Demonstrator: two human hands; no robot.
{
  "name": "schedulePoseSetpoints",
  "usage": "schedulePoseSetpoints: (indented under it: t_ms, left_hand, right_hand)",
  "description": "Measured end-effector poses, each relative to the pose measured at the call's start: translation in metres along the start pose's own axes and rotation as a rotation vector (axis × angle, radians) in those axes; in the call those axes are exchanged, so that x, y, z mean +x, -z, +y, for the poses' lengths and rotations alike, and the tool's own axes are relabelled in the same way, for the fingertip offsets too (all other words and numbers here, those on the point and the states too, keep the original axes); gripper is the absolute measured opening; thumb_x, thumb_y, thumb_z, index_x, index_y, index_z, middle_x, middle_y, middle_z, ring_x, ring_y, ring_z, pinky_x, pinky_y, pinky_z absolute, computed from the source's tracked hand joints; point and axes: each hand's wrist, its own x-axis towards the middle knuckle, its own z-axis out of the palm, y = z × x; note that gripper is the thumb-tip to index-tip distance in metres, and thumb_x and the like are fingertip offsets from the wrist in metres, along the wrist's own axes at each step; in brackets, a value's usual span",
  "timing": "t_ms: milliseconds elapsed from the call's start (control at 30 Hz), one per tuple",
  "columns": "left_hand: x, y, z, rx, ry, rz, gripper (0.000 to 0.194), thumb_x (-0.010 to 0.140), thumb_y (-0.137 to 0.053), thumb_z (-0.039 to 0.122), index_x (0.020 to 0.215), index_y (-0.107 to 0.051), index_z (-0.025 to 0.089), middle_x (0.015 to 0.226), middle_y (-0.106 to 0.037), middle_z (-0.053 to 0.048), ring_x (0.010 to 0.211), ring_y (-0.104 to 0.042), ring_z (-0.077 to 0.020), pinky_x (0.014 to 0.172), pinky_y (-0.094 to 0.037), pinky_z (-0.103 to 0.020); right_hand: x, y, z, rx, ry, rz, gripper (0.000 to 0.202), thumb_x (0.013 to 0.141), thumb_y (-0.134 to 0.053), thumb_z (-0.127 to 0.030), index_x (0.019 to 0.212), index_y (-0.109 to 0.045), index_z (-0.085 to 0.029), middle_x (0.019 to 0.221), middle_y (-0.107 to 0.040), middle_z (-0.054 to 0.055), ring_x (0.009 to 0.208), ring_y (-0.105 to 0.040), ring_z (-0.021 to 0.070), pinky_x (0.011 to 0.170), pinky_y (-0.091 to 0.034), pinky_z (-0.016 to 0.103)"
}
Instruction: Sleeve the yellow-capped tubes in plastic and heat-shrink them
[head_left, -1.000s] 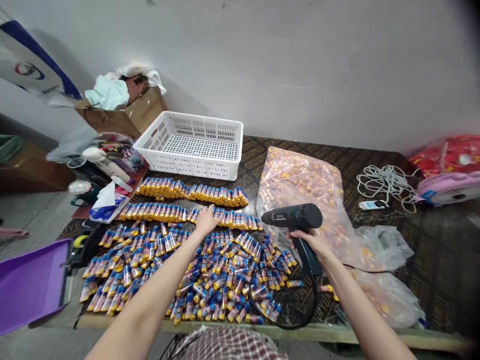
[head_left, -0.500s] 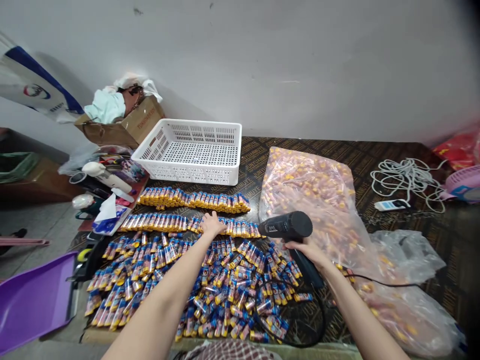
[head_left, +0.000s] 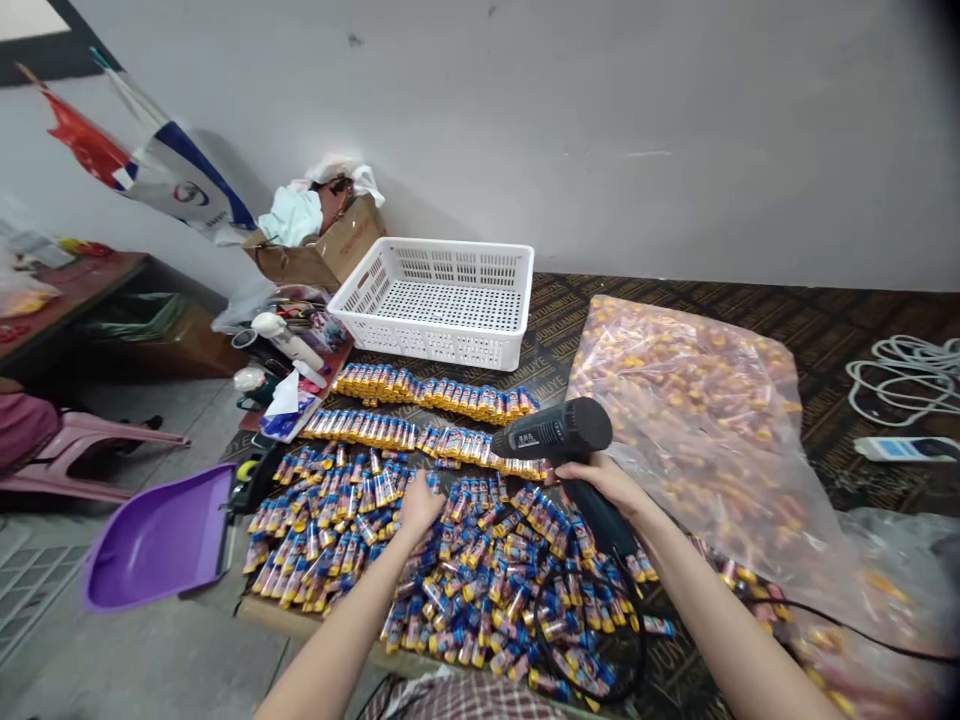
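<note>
My right hand (head_left: 604,488) is wrapped round the handle of a black hair dryer (head_left: 559,428). Its barrel points left over the right end of the nearer row of small tubes (head_left: 367,428), which have blue and yellow ends. A second row of tubes (head_left: 450,396) lies behind that one. Among loose tubes (head_left: 480,560), just in front of the nearer row, is my left hand (head_left: 420,505), fingers forward and a little apart. I see nothing held in it, though its fingertips are partly hidden.
A white plastic basket (head_left: 435,340) stands behind the rows. At right lies a clear bag of yellow-ended pieces (head_left: 690,390); beyond it is a coiled white cord (head_left: 900,375). The dryer's black cable (head_left: 840,622) runs right. A purple dustpan (head_left: 165,540) and pink stool (head_left: 90,450) are at left.
My left hand has come off the nearer row and back toward me, into the loose tubes. The view has turned left. My right hand still holds the hair dryer.
</note>
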Motion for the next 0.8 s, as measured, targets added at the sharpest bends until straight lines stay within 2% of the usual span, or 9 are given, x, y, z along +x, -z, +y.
schedulePoseSetpoints:
  t_ms: [100,167,233,333,467,600,700,800]
  left_hand:
    - [-0.020,0.001,-0.046,0.007,0.070,-0.023,0.044,0.073,-0.054,0.025,0.115,-0.045,0.014,0.101,-0.065,-0.013,0.092,-0.062,-0.0222,0.073,-0.045,-0.027]
    - [-0.029,0.001,-0.067,0.019,0.106,-0.037,0.045,0.074,-0.052,0.023,0.117,-0.045,0.013,0.105,-0.064,-0.014,0.094,-0.062,-0.0230,0.074,-0.045,-0.028]
    - [-0.033,0.002,-0.080,0.029,0.125,-0.047,0.048,0.074,-0.051,0.022,0.120,-0.044,0.011,0.109,-0.062,-0.017,0.097,-0.061,-0.0238,0.077,-0.045,-0.029]
    - [-0.034,0.008,-0.088,0.062,0.118,-0.051,0.056,0.073,-0.054,0.029,0.124,-0.043,0.009,0.113,-0.058,-0.019,0.102,-0.058,-0.0263,0.083,-0.044,-0.033]
    - [-0.029,0.020,-0.087,0.067,0.054,0.022,0.055,0.073,-0.055,0.042,0.118,-0.051,0.011,0.114,-0.057,-0.018,0.105,-0.055,-0.0295,0.086,-0.043,-0.036]
    - [-0.014,0.032,-0.075,-0.001,0.027,0.126,0.039,0.077,-0.049,0.031,0.108,-0.058,0.008,0.107,-0.061,-0.017,0.102,-0.057,-0.0279,0.087,-0.043,-0.036]
    - [0.005,0.038,-0.054,-0.027,-0.058,0.139,0.033,0.079,-0.048,0.026,0.106,-0.059,0.012,0.108,-0.063,-0.014,0.105,-0.056,-0.0248,0.091,-0.041,-0.035]
    - [0.025,0.036,-0.020,-0.053,-0.170,0.120,0.030,0.079,-0.048,0.022,0.105,-0.060,0.014,0.109,-0.063,-0.011,0.105,-0.056,-0.0222,0.093,-0.040,-0.033]
  right_hand:
    - [0.020,-0.018,-0.002,-0.019,0.015,-0.051,0.023,0.061,-0.067,-0.028,0.079,-0.060,-0.015,0.066,-0.070,0.004,0.042,-0.058,0.0143,0.041,-0.044,0.025]
    - [0.034,-0.029,-0.003,-0.025,0.019,-0.079,0.021,0.061,-0.066,-0.027,0.077,-0.060,-0.015,0.064,-0.069,0.003,0.041,-0.058,0.0141,0.041,-0.045,0.024]
    - [0.043,-0.037,-0.003,-0.028,0.014,-0.100,0.019,0.061,-0.066,-0.027,0.074,-0.060,-0.015,0.063,-0.069,0.003,0.040,-0.058,0.0143,0.040,-0.045,0.025]
    - [0.045,-0.040,-0.004,-0.030,0.006,-0.107,0.019,0.060,-0.066,-0.027,0.073,-0.060,-0.015,0.063,-0.069,0.003,0.040,-0.057,0.0143,0.040,-0.045,0.025]
    - [0.029,-0.034,-0.011,-0.021,0.004,-0.073,0.023,0.059,-0.067,-0.028,0.076,-0.059,-0.015,0.062,-0.068,0.003,0.039,-0.056,0.0134,0.040,-0.044,0.025]
    - [0.016,-0.027,-0.018,-0.050,-0.006,-0.051,0.030,0.057,-0.069,-0.031,0.079,-0.058,-0.016,0.062,-0.067,0.002,0.042,-0.057,0.0139,0.041,-0.043,0.024]
    - [0.004,-0.015,-0.020,-0.102,-0.005,-0.055,0.032,0.057,-0.070,-0.033,0.081,-0.058,-0.015,0.064,-0.067,0.002,0.044,-0.056,0.0138,0.043,-0.043,0.025]
    - [-0.017,0.010,-0.018,-0.136,-0.037,0.036,0.035,0.058,-0.071,-0.034,0.084,-0.059,-0.016,0.068,-0.068,0.004,0.046,-0.057,0.0146,0.044,-0.044,0.026]
